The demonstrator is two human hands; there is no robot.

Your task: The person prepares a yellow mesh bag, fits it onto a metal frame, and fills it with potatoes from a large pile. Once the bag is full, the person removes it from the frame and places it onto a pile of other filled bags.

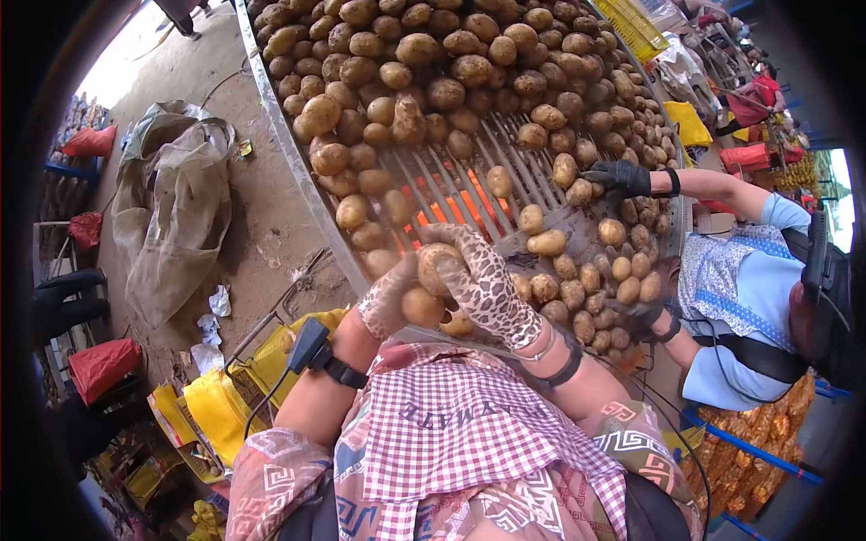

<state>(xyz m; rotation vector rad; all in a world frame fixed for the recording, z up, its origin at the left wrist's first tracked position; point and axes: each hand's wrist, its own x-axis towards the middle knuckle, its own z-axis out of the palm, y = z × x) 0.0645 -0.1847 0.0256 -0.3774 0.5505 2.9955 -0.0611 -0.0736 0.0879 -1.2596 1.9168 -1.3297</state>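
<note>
The left hand (386,296) and right hand (488,287) curled their fingers (465,240) around a potato (439,270) at the laden counter (283,126).

Printed in dark capitals on the camera wearer's checked apron (442,460), upside down in this view: seemingly "PLAYMATE". Clearest toward the left, at "MATE"; harder to make out toward the right, at "PLAY", bent and partly lost in the folds.
</note>
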